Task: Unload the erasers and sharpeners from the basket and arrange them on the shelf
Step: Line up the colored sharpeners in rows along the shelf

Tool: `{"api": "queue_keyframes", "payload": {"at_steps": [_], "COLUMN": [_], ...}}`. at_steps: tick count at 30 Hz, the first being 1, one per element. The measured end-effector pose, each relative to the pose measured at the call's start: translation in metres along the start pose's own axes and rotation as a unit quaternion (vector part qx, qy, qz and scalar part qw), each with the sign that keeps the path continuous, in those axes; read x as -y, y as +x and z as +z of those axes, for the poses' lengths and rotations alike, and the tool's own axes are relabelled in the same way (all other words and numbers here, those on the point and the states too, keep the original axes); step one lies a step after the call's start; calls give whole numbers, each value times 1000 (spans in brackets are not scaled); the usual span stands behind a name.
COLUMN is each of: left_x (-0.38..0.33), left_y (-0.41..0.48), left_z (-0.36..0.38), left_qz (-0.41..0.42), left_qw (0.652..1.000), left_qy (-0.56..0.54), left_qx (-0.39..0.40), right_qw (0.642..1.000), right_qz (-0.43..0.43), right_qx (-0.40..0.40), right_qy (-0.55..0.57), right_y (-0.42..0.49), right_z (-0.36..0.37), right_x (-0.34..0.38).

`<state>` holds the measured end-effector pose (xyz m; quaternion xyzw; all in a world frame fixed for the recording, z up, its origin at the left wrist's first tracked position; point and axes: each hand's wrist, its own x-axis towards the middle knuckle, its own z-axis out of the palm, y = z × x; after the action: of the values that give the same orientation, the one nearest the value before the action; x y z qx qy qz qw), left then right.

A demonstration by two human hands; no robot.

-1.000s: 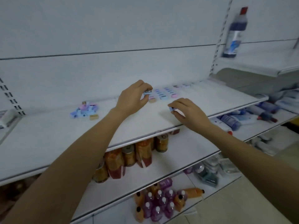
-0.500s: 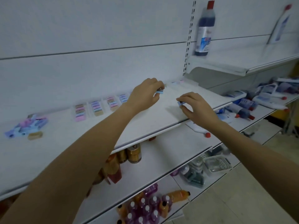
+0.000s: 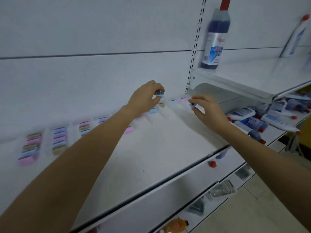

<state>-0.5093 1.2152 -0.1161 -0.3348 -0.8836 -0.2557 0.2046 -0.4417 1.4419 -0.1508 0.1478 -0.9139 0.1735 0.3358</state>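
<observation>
My left hand (image 3: 145, 96) pinches a small blue eraser (image 3: 159, 94) above the back of the white shelf (image 3: 151, 157). My right hand (image 3: 207, 110) pinches another small blue piece (image 3: 192, 105) near the shelf's right end. Rows of pastel erasers (image 3: 58, 140) lie along the back of the shelf, pink, blue and tan. Single erasers (image 3: 152, 111) lie further right, just below my left hand. The basket is not in view.
A tall blue bottle with a red cap (image 3: 216, 36) stands on the upper right shelf (image 3: 252, 84). Blue and white bottles (image 3: 252, 120) lie on the lower right shelf. An orange drink bottle (image 3: 175, 225) and a grey basket-like tray (image 3: 222, 189) sit below.
Both hands moved right along the shelf, each still pinching its small piece. The view swung right, so the eraser rows now lie far left and the loose pile is out of view.
</observation>
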Motion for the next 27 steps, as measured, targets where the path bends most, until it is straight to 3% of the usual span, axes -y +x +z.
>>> {"api": "queue_keyframes", "payload": {"at_steps": [5,14,17,20,27], "left_x": [13,-3,-13,-20,-31], "left_y": [13,39,41,33,24], "left_z": [8,25,42,60,68], "left_qz": [-29,-151,-186,-227,-244], "left_qw": [998,987,980,970,957], "left_qy": [49,42,46,51,157], "left_qx": [34,-21,-44,-70,-17], "right_qw": [999,978,977,973,977], "right_qz": [-44,-188,-154,-120,-69], "right_qx": [9,29,30,87,150], "right_qy": [28,82,141,178,134], "right_y": [38,89,89,87,78], "right_z": [34,63,64,63,60], "right_x": [-28,-48,-52,-50,-53]}}
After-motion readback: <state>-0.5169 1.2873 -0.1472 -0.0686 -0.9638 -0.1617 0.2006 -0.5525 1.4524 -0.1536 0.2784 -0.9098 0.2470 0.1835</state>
